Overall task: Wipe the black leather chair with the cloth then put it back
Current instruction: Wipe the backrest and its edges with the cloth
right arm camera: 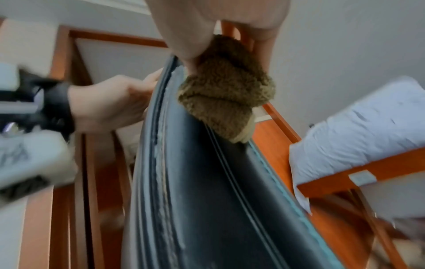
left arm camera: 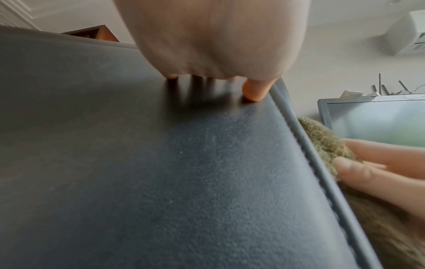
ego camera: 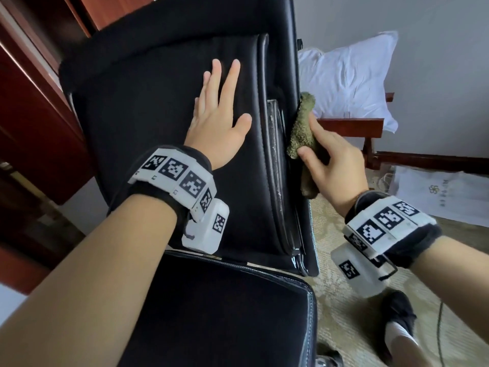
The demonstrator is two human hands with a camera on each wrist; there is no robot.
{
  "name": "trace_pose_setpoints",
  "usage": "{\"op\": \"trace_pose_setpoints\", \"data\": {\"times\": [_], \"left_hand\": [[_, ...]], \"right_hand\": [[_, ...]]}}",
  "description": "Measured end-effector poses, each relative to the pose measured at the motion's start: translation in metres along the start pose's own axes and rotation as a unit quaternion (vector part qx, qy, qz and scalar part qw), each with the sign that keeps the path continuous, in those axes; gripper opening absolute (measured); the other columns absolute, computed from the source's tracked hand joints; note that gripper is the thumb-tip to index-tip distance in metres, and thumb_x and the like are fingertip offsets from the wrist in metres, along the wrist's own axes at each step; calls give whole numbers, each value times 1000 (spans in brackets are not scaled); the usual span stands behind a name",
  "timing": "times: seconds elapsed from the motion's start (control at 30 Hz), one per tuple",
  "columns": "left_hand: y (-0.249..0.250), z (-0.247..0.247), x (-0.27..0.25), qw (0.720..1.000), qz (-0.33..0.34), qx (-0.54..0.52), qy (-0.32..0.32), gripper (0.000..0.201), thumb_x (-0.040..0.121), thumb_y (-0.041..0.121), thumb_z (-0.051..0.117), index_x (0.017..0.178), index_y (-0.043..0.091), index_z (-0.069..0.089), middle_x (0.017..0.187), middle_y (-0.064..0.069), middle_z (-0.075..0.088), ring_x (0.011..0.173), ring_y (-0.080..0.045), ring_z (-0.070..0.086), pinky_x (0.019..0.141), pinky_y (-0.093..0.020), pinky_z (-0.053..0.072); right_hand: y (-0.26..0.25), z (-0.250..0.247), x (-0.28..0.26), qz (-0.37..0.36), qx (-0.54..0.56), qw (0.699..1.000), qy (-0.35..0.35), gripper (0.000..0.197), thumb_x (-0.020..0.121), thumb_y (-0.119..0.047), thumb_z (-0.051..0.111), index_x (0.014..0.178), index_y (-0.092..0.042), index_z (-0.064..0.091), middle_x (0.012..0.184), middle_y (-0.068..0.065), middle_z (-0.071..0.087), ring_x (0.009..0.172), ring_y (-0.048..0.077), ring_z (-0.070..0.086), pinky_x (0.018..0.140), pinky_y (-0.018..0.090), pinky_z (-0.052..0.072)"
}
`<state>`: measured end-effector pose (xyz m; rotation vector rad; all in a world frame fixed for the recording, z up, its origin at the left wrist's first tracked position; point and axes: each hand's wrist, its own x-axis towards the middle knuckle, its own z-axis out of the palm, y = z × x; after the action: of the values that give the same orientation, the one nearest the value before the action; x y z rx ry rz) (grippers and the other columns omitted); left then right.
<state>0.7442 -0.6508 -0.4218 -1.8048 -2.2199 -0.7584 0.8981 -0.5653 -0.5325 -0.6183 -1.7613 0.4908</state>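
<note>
The black leather chair [ego camera: 158, 115] fills the head view, its backrest ahead and its seat [ego camera: 225, 313] below. My left hand [ego camera: 219, 112] lies flat on the backrest with straight, spread fingers; the left wrist view shows its thumb [left arm camera: 253, 92] touching the leather [left arm camera: 161, 172]. My right hand [ego camera: 330, 160] grips a bunched olive-green cloth [ego camera: 303, 128] and presses it against the backrest's right side edge. In the right wrist view the cloth [right arm camera: 225, 91] sits against the chair's edge [right arm camera: 207, 182], beside a worn, cracked seam. The cloth [left arm camera: 326, 145] also shows past the piped edge in the left wrist view.
A white pillow [ego camera: 352, 78] lies on a red-brown wooden chair [ego camera: 352, 125] to the right. Dark wooden furniture [ego camera: 26, 115] stands at the left. Patterned carpet [ego camera: 344, 300], a white bag [ego camera: 436, 192] and my shoe [ego camera: 399, 311] are at the lower right.
</note>
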Motion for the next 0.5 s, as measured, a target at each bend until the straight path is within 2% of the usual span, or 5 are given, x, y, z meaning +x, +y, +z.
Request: {"op": "trace_pose_setpoints", "data": {"times": [0.13, 0.27, 0.37, 0.43, 0.5], "left_hand": [[0, 0, -1, 1000, 2, -13, -1, 71, 95, 17, 39, 149, 33, -5, 156, 7, -18, 142, -15, -17, 114, -43, -1], [0, -1, -1, 1000, 5, -17, 1, 71, 95, 17, 39, 149, 33, -5, 156, 6, -18, 142, -15, -16, 114, -43, -1], [-1, -1, -1, 1000, 5, -21, 2, 71, 95, 17, 39, 149, 33, -5, 156, 6, -18, 143, -15, -17, 114, -42, -1], [-1, 1, 0, 1000, 8, -25, 5, 71, 95, 16, 39, 149, 33, -5, 156, 5, -19, 142, -16, -17, 114, -41, -4], [-2, 4, 1, 999, 13, -29, 12, 71, 94, 15, 38, 149, 31, -4, 156, 4, -18, 142, -17, -18, 114, -39, -6]], "right_hand": [[-14, -11, 19, -8, 78, 995, 57, 48, 85, -16, 62, 131, -11, 51, 109, -9, 60, 100, -3, 53, 93, 9, 39], [-30, -11, 57, -12, 76, 997, 27, 55, 87, -14, 58, 140, -18, 41, 119, -16, 52, 108, -10, 45, 97, 5, 32], [-24, -5, 55, -38, 11, 999, 10, 55, 89, -17, 57, 140, -18, 39, 115, -3, 59, 102, -3, 46, 92, 1, 28], [-16, -3, 45, -52, -14, 998, 9, 54, 88, -19, 58, 139, -16, 41, 113, 5, 63, 100, 7, 52, 89, 6, 31], [-11, -1, 37, -49, -27, 998, 6, 54, 87, -20, 58, 139, -16, 42, 109, 7, 64, 99, 16, 56, 87, 13, 34]]}}
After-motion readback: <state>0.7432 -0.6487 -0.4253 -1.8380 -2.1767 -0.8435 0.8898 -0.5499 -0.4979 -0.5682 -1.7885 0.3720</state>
